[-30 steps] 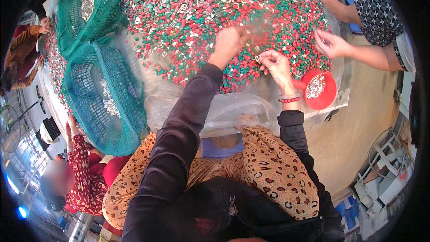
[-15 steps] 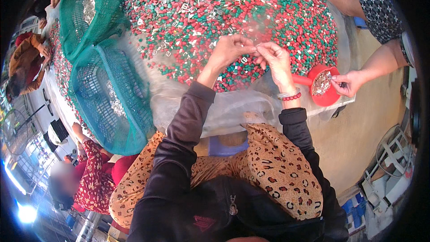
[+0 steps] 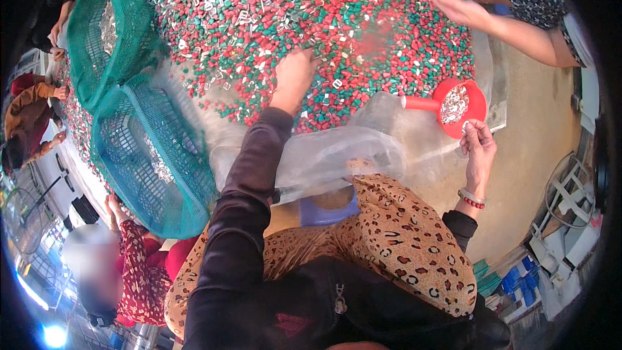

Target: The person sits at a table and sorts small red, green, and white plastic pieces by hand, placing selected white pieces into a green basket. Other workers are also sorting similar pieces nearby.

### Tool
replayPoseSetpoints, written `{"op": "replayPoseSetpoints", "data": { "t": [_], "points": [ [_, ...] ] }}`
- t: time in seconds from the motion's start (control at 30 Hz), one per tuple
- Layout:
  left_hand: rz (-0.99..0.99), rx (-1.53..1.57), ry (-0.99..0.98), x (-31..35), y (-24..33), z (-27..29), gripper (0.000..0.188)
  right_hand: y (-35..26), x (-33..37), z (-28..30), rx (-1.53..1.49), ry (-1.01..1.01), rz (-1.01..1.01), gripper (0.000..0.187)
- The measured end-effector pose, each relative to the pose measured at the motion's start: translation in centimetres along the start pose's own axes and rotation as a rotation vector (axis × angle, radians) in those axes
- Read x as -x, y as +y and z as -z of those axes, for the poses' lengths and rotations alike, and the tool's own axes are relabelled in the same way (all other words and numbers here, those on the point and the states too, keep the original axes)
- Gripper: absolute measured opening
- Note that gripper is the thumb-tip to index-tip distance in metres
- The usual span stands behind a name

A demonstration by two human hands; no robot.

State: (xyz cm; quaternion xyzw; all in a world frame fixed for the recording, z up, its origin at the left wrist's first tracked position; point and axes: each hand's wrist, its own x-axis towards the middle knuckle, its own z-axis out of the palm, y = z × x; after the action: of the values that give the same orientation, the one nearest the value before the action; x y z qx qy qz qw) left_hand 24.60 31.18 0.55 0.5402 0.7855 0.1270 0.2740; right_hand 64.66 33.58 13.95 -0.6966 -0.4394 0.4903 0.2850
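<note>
My left hand (image 3: 293, 79) is closed over the near part of a wide heap of small red and green pieces (image 3: 389, 58) mixed with silvery metal buckles. Its fingertips point down into the heap, and what they pinch, if anything, is hidden. At the near rim of a red plastic dipper (image 3: 476, 100), my right hand (image 3: 478, 146) has its fingers pinched on a small silvery piece. Silvery metal pieces (image 3: 455, 105) lie inside the dipper. Its handle (image 3: 420, 103) points left toward the heap.
Clear plastic sheeting (image 3: 311, 155) covers the table's near edge. Two green mesh baskets (image 3: 146, 162) holding metal pieces stand to the left. A co-worker's open hand (image 3: 447, 3) reaches over the heap from the right. Other people sit along the left side.
My hands were together over the heap. They have parted: the left moved slightly left and down, the right to the dipper. The co-worker's hand left the dipper and moved up over the heap.
</note>
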Motion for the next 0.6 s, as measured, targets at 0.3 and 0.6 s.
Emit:
{"op": "replayPoseSetpoints", "data": {
  "t": [0.3,0.6],
  "points": [
    [0.168,1.752,-0.520,4.0,-0.7,5.9,0.019,0.3,-2.0,-4.6,0.575,0.082,0.518,0.023],
    [0.328,1.194,-0.377,3.5,0.8,3.0,0.019,0.9,-3.7,-21.2,0.800,-0.433,0.823,0.021]
  ]
}}
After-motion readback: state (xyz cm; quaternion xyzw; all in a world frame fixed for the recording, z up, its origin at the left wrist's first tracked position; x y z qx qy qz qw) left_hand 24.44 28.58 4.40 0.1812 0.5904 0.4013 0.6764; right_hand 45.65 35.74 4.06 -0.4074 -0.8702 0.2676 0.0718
